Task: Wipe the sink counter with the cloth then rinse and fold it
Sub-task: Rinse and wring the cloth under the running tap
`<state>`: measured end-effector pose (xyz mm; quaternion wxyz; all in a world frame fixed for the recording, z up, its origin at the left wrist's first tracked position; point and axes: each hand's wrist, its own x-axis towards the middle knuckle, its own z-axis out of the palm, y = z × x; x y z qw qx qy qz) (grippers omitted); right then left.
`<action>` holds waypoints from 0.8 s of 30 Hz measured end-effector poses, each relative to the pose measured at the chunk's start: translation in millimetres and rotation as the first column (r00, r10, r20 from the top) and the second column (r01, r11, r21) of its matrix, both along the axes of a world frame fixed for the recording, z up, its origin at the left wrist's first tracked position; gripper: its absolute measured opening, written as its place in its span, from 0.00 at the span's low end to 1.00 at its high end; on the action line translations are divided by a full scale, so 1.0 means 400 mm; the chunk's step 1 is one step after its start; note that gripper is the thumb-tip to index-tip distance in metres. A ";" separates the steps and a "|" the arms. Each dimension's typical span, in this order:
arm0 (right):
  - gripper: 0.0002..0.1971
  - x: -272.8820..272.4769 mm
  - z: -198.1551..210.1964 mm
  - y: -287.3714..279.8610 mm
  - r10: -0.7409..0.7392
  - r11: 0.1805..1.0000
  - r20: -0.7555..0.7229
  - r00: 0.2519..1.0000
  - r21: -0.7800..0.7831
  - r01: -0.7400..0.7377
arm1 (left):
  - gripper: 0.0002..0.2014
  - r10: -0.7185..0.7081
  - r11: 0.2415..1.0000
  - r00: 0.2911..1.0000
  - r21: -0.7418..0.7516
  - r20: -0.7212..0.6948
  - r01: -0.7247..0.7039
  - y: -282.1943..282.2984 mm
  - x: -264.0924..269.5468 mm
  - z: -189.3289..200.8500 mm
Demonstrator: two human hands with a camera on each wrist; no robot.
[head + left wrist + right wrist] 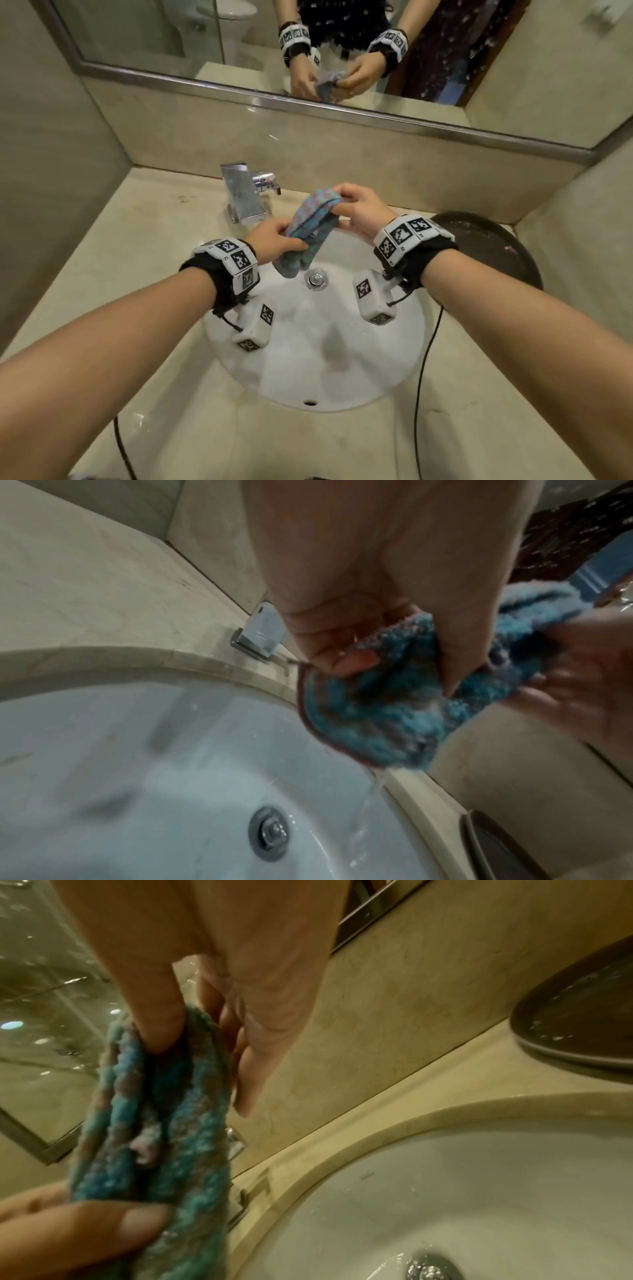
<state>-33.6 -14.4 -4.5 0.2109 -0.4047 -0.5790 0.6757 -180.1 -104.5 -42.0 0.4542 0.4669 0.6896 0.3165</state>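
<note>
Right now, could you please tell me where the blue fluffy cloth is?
In the head view, the blue fluffy cloth is held between both hands above the white sink basin's far edge, just right of the chrome faucet.

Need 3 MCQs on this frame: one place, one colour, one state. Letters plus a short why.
1. Where is the cloth?
A. on the counter
B. held over the sink
C. on the tap

2. The cloth's main colour?
A. blue
B. yellow
C. white

3. State of the cloth?
A. dry and flat
B. folded on the counter
C. bunched and dripping

Key: 1 B, the left hand and right hand grip its ends above the basin. 2 A, all views show blue pile with greyish patches. 3 C, the left wrist view shows water running off its low end.
</note>
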 end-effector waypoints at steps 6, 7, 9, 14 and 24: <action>0.08 0.068 -0.015 0.017 -0.181 0.976 0.182 0.967 0.153 0.153 | 0.08 0.122 0.992 0.973 0.002 0.194 -0.124 0.026 0.025 0.019; 0.08 0.074 -0.022 0.014 -0.190 0.977 0.200 0.961 0.137 0.164 | 0.09 0.167 0.985 0.951 0.000 0.260 -0.173 0.030 0.033 0.025; 0.13 0.083 -0.043 0.002 -0.128 0.990 0.269 0.955 0.099 0.105 | 0.10 0.200 0.977 0.896 -0.007 0.396 -0.215 0.035 0.050 0.041; 0.35 0.079 -0.071 -0.029 0.083 0.935 0.421 0.903 0.280 -0.216 | 0.12 0.242 0.965 0.809 -0.045 0.536 -0.258 0.043 0.072 0.051; 0.09 0.015 -0.072 -0.055 0.183 0.973 0.151 0.971 -0.166 -0.158 | 0.14 0.173 0.978 0.829 0.006 0.532 -0.208 0.028 0.051 0.063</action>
